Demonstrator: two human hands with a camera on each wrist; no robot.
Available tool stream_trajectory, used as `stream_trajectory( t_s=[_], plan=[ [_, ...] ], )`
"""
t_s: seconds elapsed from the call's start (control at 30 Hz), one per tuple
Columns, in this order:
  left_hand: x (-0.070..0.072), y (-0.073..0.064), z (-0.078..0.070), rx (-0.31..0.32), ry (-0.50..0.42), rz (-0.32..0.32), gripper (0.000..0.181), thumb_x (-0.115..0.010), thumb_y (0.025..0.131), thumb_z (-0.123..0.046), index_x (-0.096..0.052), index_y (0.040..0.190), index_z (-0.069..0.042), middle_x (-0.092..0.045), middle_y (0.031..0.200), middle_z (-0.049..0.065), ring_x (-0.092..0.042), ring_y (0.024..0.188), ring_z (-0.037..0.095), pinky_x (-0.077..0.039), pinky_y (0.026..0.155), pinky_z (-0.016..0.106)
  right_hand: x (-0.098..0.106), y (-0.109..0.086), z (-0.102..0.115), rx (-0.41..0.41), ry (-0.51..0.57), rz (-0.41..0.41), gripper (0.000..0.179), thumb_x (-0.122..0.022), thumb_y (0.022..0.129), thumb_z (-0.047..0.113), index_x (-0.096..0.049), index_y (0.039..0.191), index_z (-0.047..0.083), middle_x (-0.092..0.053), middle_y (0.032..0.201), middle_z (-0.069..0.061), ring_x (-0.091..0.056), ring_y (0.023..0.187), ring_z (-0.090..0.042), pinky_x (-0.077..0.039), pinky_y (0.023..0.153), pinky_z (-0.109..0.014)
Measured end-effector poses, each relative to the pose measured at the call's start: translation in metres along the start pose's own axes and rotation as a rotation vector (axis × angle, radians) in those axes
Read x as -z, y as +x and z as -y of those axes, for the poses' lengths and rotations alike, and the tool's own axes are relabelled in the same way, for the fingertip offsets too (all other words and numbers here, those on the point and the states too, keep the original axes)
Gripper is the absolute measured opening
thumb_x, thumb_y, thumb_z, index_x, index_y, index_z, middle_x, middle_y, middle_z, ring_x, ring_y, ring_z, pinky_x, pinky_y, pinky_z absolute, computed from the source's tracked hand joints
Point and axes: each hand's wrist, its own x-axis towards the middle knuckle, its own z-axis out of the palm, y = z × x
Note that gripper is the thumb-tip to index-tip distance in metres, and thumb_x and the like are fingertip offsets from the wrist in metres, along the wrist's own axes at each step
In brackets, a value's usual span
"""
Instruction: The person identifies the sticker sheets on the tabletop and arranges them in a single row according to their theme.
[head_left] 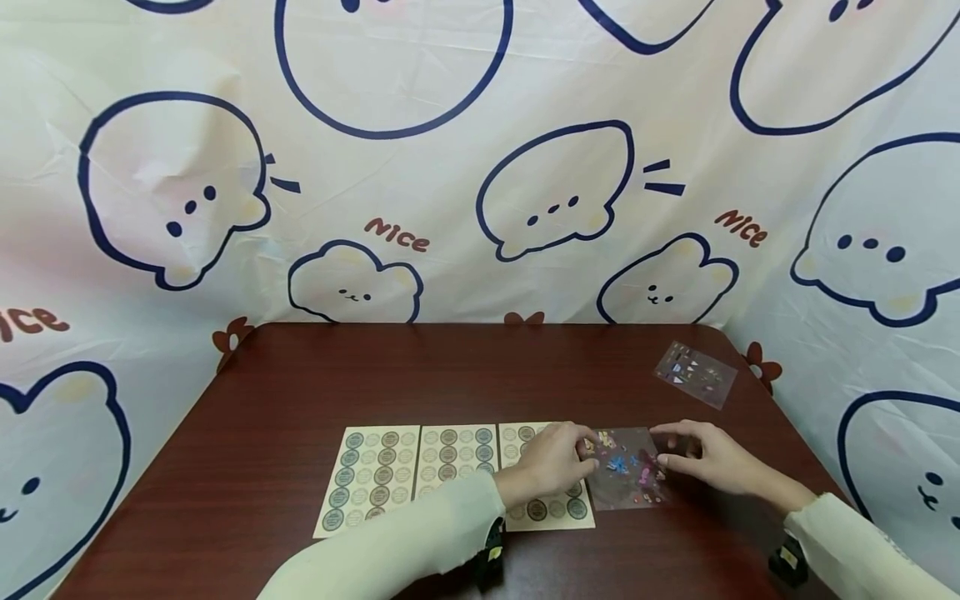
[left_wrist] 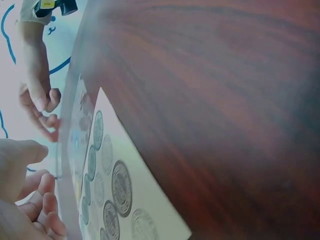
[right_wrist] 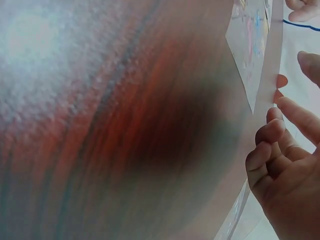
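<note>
A clear sticker sheet (head_left: 621, 492) with small colourful designs lies flat on the table between the two hands. My left hand (head_left: 553, 460) hovers over the right-hand paper sheet of round stickers (head_left: 558, 510), its fingertips at the clear sheet's left edge. On the other side, my right hand (head_left: 708, 457) has its thumb and index finger spread at the clear sheet's right edge. In the right wrist view, the fingers of the right hand (right_wrist: 285, 175) bend loosely with nothing between them. The left hand (left_wrist: 25, 195) looks likewise relaxed in the left wrist view.
Two more cream sheets of round stickers, the left one (head_left: 362, 454) and the middle one (head_left: 457, 435), lie in a row beside the right-hand one. A second clear sticker sheet (head_left: 696, 375) lies at the table's back right. Printed cloth (head_left: 450, 183) surrounds the dark wooden table (head_left: 465, 375).
</note>
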Motion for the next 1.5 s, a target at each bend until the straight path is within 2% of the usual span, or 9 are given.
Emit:
stream_trajectory(
  t_s=[0.2, 0.33, 0.6, 0.83, 1.07, 1.2, 1.3, 1.43, 1.5],
  plan=[
    [0.006, 0.007, 0.003, -0.009, -0.013, -0.017, 0.026, -0.073, 0.091, -0.021, -0.075, 0.116, -0.015, -0.064, 0.081, -0.004, -0.042, 0.067, 0.0, -0.035, 0.058, 0.016, 0.002, 0.006, -0.002, -0.04, -0.018, -0.016, 0.039, -0.072, 0.095, 0.027, -0.067, 0.128, 0.007, -0.059, 0.092, 0.001, -0.046, 0.062, -0.003, -0.042, 0.054, -0.024],
    [0.009, 0.012, 0.004, -0.018, -0.012, -0.022, 0.026, -0.071, 0.091, -0.02, -0.074, 0.117, -0.014, -0.062, 0.078, -0.007, -0.043, 0.064, 0.001, -0.035, 0.058, 0.016, 0.004, 0.009, -0.004, -0.053, -0.016, -0.026, 0.039, -0.071, 0.095, 0.027, -0.067, 0.128, 0.007, -0.06, 0.092, 0.001, -0.047, 0.062, -0.003, -0.043, 0.054, -0.024],
    [0.015, 0.02, 0.004, -0.012, -0.047, 0.013, 0.028, -0.069, 0.095, -0.021, -0.072, 0.122, -0.012, -0.06, 0.081, -0.008, -0.045, 0.06, 0.001, -0.036, 0.055, 0.017, 0.014, 0.015, -0.014, -0.1, -0.043, -0.055, 0.041, -0.072, 0.094, 0.028, -0.067, 0.128, 0.006, -0.062, 0.096, -0.002, -0.048, 0.066, -0.004, -0.043, 0.056, -0.024],
    [0.019, 0.028, 0.003, -0.016, -0.067, 0.037, 0.032, -0.069, 0.096, -0.023, -0.07, 0.126, -0.012, -0.063, 0.089, -0.004, -0.047, 0.066, 0.002, -0.039, 0.059, 0.017, 0.026, 0.022, -0.034, -0.166, -0.042, -0.062, 0.045, -0.07, 0.096, 0.029, -0.065, 0.13, 0.001, -0.065, 0.097, -0.006, -0.05, 0.071, -0.005, -0.044, 0.06, -0.025],
    [0.018, 0.037, 0.006, -0.014, -0.101, 0.047, 0.034, -0.07, 0.096, -0.022, -0.069, 0.128, -0.013, -0.062, 0.094, -0.002, -0.048, 0.074, 0.004, -0.041, 0.066, 0.02, 0.036, 0.027, -0.06, -0.295, -0.106, -0.093, 0.053, -0.071, 0.095, 0.036, -0.064, 0.131, -0.001, -0.067, 0.101, -0.012, -0.057, 0.081, -0.015, -0.048, 0.068, -0.029],
    [0.018, 0.04, 0.01, -0.007, -0.117, 0.069, 0.036, -0.07, 0.096, -0.02, -0.067, 0.131, -0.013, -0.061, 0.096, -0.002, -0.048, 0.078, 0.005, -0.041, 0.069, 0.021, 0.044, 0.027, -0.071, -0.336, -0.149, -0.098, 0.058, -0.071, 0.094, 0.038, -0.062, 0.131, -0.006, -0.069, 0.106, -0.021, -0.061, 0.086, -0.022, -0.05, 0.073, -0.036],
    [0.017, 0.042, 0.013, 0.004, -0.132, 0.075, 0.037, -0.07, 0.096, -0.02, -0.067, 0.132, -0.013, -0.06, 0.097, -0.001, -0.048, 0.079, 0.006, -0.041, 0.07, 0.021, 0.05, 0.028, -0.078, -0.365, -0.173, -0.094, 0.063, -0.07, 0.094, 0.038, -0.058, 0.133, -0.01, -0.066, 0.118, -0.032, -0.063, 0.094, -0.035, -0.054, 0.08, -0.05],
    [0.016, 0.045, 0.016, 0.012, -0.143, 0.073, 0.037, -0.071, 0.096, -0.021, -0.067, 0.131, -0.013, -0.061, 0.097, -0.002, -0.049, 0.078, 0.006, -0.041, 0.07, 0.021, 0.056, 0.03, -0.09, -0.399, -0.214, -0.107, 0.07, -0.067, 0.096, 0.042, -0.052, 0.138, -0.013, -0.055, 0.133, -0.041, -0.056, 0.116, -0.052, -0.047, 0.093, -0.067],
    [0.015, 0.046, 0.017, 0.015, -0.141, 0.075, 0.036, -0.071, 0.096, -0.022, -0.067, 0.131, -0.013, -0.061, 0.097, -0.002, -0.049, 0.078, 0.005, -0.041, 0.069, 0.021, 0.058, 0.031, -0.096, -0.405, -0.239, -0.131, 0.071, -0.065, 0.097, 0.043, -0.051, 0.139, -0.013, -0.052, 0.134, -0.042, -0.054, 0.119, -0.055, -0.045, 0.094, -0.069]
  ],
)
